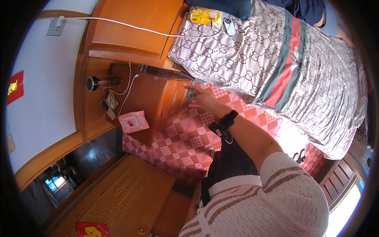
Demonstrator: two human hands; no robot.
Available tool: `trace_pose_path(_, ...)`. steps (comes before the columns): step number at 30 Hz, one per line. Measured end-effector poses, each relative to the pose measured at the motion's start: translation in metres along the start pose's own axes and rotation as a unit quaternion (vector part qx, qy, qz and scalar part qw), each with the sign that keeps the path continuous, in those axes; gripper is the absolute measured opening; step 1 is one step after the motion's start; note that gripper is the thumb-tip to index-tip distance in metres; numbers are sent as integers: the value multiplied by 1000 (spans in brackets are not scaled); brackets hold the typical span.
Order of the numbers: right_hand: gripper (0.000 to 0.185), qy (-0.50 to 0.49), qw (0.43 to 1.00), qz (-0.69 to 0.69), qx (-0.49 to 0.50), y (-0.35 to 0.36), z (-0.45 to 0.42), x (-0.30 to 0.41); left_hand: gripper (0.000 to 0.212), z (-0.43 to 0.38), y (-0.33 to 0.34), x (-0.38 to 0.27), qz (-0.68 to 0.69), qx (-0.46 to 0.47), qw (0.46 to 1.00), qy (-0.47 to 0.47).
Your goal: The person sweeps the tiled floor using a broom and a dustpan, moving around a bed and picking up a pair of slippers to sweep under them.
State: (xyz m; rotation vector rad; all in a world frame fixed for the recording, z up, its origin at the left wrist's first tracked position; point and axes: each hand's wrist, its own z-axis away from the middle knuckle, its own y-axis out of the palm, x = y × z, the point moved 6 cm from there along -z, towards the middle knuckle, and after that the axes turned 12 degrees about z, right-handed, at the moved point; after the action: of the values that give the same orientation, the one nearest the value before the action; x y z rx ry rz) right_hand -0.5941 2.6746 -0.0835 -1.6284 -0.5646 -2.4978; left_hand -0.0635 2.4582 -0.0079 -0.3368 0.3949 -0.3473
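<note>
My right hand (204, 99), with a black band on the wrist, reaches to the front of a reddish-brown wooden bedside cabinet (170, 102). Its fingers are spread around a small grey-green object (190, 94), perhaps a pull; whether they grip it is unclear. On the cabinet top lie a pink pack of wipes (133, 121), a small dark device with a pale lower part (108, 109), a small green-yellow packet (112, 100) and a white cable (126, 96). A clear bottle with a black lid (97, 83) is beside them. Low by my shirt, my left hand (194, 209) is mostly hidden.
A bed with a patterned sheet (234, 59) holds a yellow pack (204, 16), a white remote-like device (229, 26) and cables. Another person's clothed legs (308, 11) are at its far edge. A carved wooden panel (118, 195) stands lower left, above pink tiled floor (177, 139). Slippers (299, 157) lie right.
</note>
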Motion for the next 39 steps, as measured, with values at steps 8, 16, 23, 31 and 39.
trace_pose_path(8,7,-249,928,269,-71,2,-15,6,9,14,-13,-69,9,10,1000,-16)
trace_pose_path(16,11,-175,941,252,-144,-22,-12,7,11,17,-12,-87,33,-3,999,-14)
trace_pose_path(23,10,-184,955,204,-111,-24,30,38,10,7,4,-19,45,-19,999,13)
trace_pose_path(31,14,-274,927,256,14,2,29,52,9,5,8,0,40,-23,999,5)
trace_pose_path(39,13,-237,944,230,24,11,-26,58,8,11,20,40,80,28,995,-59)
